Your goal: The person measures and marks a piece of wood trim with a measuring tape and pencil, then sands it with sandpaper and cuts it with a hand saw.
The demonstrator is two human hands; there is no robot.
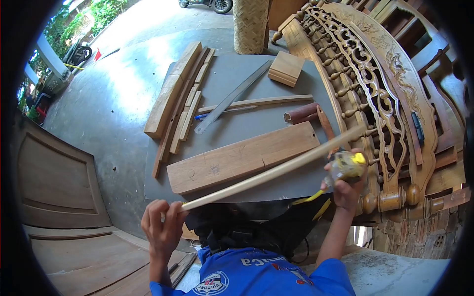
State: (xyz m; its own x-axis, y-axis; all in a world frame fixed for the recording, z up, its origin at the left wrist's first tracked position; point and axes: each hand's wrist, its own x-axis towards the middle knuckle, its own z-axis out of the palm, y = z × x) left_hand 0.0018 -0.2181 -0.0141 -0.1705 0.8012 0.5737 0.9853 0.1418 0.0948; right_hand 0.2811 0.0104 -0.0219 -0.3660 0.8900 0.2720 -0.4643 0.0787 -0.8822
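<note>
Spanning a grey flat worktable [237,79] strewn with timber on a concrete yard floor [113,93], the long pale wooden strip [276,170] is pinched by the left hand [160,229], while the right hand [345,185] grips a yellow tape measure [346,165].

Pale cream wooden strip [276,170], yellow tape measure [347,165], grey tabletop [237,74], blue shirt [256,276]

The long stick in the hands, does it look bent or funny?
Yes, a little. The stick curves gently from the left hand up to the right hand, which also grips a yellow tape measure. The curve may partly come from the camera's rounded view. On the table, the plank lies flat.
</note>
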